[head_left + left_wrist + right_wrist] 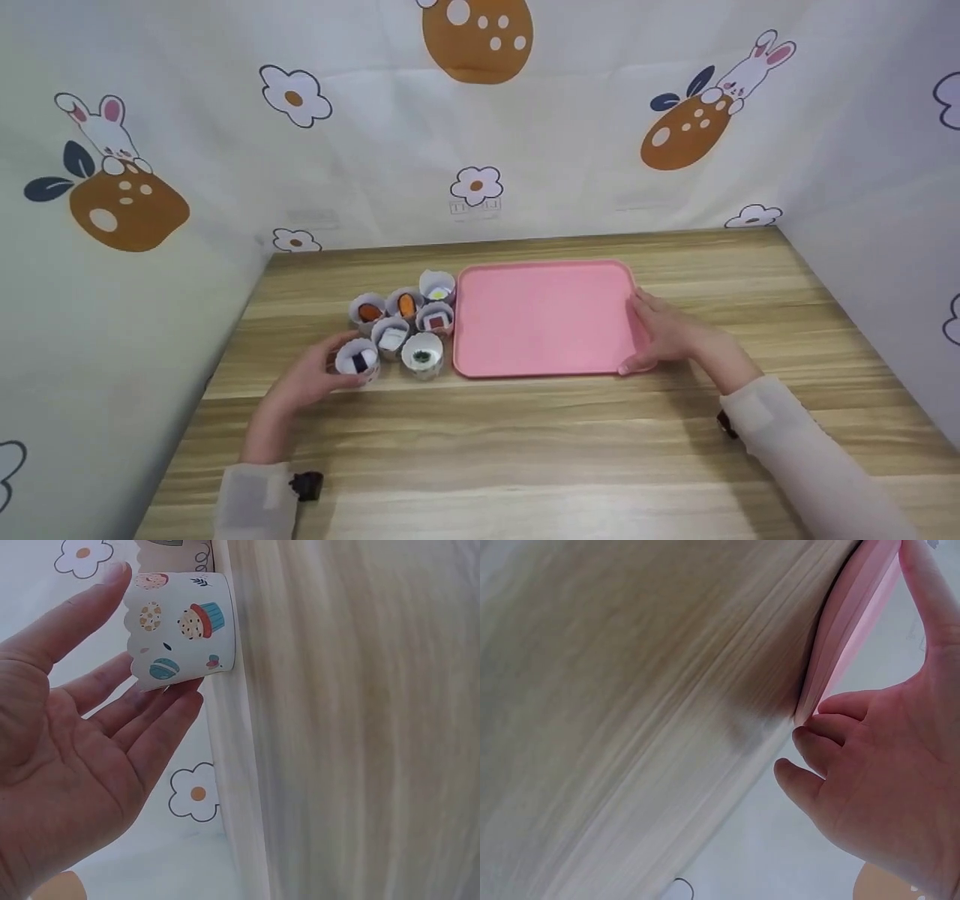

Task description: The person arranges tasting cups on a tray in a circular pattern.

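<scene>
My left hand (pixel 307 379) holds the nearest-left paper baking cup (pixel 357 361), thumb on its front and fingers on its far side. That cup holds a white piece with a dark band. In the left wrist view the cup (pixel 184 630) shows a cupcake print, with the left hand (pixel 82 735) around it. Several similar cups with small food-like pieces cluster beside it, such as one with an orange piece (pixel 406 305). Along the right edge of a pink tray (pixel 547 322), my right hand (pixel 667 330) rests with fingers extended. The right wrist view shows fingertips (pixel 814 724) at the tray's edge (pixel 840 622).
Cups stand close against the tray's left side, including one with a green-topped piece (pixel 423 356). Everything stands on a wood-grain table (pixel 525 450). Behind and beside it hangs pale cloth (pixel 375 172) printed with rabbits and flowers.
</scene>
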### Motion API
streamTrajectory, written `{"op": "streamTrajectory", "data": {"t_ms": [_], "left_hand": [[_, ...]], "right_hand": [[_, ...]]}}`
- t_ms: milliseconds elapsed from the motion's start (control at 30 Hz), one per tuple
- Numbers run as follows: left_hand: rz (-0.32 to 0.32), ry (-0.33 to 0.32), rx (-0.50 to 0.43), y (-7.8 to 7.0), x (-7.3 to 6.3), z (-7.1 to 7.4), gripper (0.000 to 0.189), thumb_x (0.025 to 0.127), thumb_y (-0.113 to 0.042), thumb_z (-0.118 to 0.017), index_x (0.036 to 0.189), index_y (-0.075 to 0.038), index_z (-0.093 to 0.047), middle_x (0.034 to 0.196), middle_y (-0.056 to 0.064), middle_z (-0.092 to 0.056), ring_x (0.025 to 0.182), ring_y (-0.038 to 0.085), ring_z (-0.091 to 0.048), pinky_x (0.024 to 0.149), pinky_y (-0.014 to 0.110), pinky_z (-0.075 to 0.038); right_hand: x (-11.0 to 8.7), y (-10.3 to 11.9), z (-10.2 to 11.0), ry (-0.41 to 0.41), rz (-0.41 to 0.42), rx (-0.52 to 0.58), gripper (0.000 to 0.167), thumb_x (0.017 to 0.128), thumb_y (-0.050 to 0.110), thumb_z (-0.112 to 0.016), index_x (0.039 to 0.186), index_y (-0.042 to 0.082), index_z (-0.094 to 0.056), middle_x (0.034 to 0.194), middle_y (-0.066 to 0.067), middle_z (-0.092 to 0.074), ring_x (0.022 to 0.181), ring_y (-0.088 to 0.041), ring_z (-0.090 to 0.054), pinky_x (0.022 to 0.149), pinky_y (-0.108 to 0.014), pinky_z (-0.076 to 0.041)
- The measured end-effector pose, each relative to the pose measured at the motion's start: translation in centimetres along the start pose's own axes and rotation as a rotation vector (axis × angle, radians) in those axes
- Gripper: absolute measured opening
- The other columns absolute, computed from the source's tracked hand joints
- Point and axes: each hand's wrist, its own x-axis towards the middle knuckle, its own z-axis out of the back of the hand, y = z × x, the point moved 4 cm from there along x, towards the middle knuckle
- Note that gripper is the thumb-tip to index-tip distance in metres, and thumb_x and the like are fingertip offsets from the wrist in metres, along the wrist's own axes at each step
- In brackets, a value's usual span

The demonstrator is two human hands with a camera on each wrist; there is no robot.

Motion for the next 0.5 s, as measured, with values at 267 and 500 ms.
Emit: {"op": "streamTrajectory", "data": {"t_ms": [267, 500], "left_hand": [[-0.006, -0.025, -0.014, 0.24, 0.04, -0.24, 0.072, 0.081, -0.006, -0.078, 0.144, 0.005, -0.044, 0.14, 0.029, -0.052, 0.128, 0.044, -0.052, 0.108, 0.055, -0.043], [-0.02, -0.059, 0.021, 0.12, -0.08, -0.03, 0.063, 0.08, -0.003, -0.076, 0.137, 0.004, -0.05, 0.135, 0.027, -0.057, 0.124, 0.042, -0.055, 0.107, 0.057, -0.043]], "right_hand": [[0.08, -0.04, -0.08, 0.013, -0.01, -0.023, 0.133, 0.069, 0.064, -0.081, 0.154, -0.012, -0.012, 0.162, -0.034, -0.006, 0.149, -0.052, -0.013, 0.122, -0.06, -0.019], [0.07, -0.04, -0.17, 0.013, -0.01, -0.015, 0.133, 0.069, 0.064, -0.081, 0.154, -0.012, -0.012, 0.162, -0.034, -0.005, 0.149, -0.052, -0.012, 0.122, -0.06, -0.019]]}}
